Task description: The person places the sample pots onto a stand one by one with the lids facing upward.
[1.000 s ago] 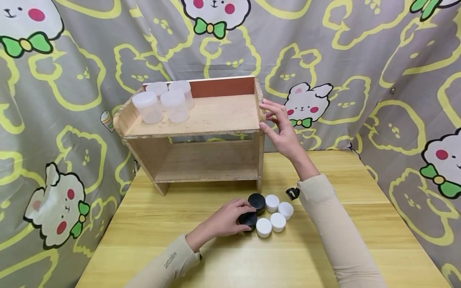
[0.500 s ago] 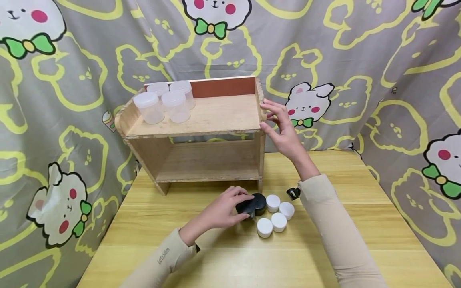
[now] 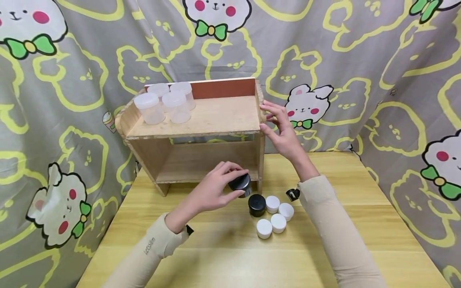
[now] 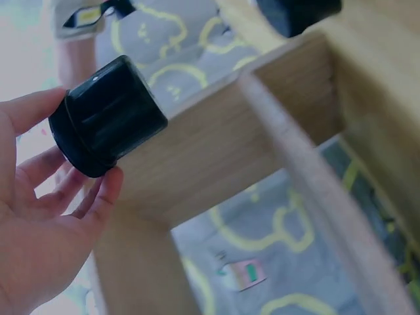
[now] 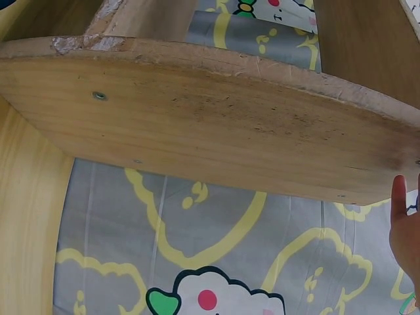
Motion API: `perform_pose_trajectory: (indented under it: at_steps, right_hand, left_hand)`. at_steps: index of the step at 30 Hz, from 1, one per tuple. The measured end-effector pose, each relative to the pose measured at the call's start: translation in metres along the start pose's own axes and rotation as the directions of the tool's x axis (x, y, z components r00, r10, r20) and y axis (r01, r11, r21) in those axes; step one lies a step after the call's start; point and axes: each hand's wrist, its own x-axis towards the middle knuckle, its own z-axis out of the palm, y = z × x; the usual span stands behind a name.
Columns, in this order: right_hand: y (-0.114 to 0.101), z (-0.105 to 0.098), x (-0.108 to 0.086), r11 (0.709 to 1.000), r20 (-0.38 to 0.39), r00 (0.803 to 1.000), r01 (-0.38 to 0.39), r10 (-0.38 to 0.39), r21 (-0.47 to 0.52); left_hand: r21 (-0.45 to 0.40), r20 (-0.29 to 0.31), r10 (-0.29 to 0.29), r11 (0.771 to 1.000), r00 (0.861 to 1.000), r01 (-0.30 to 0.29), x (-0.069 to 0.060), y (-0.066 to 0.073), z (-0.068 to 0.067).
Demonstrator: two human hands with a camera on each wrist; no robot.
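A black lidded jar [image 3: 240, 185] is pinched between the thumb and fingers of my left hand [image 3: 212, 188], raised off the table in front of the shelf's lower opening. The left wrist view shows the jar [image 4: 111, 115] tilted in the fingertips of that hand [image 4: 52, 210]. My right hand [image 3: 284, 134] rests its fingertips and thumb on the right side panel of the wooden shelf [image 3: 201, 130]. Only part of the right hand [image 5: 408, 239] shows in the right wrist view, beside the side panel [image 5: 230, 125].
A second black jar [image 3: 257, 205] stands on the table [image 3: 223, 260] with several small white jars, one of them here [image 3: 264, 228]. Several translucent lidded jars [image 3: 149, 108] stand at the left of the top shelf. Behind hangs a patterned grey curtain [image 3: 86, 96].
The left hand has lifted one black jar off the table and moved it up and slightly left, away from the other black jar. The right hand stays on the shelf side.
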Motion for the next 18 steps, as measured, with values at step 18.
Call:
perform_pose_trajectory:
  at_steps: [18]
  right_hand:
    - [0.001, 0.0, 0.001, 1.0, -0.002, 1.0, 0.002, -0.002, 0.006]
  left_hand:
    - [0.097, -0.255, 0.088, 0.993, 0.963, -0.065, 0.042, 0.005, -0.089]
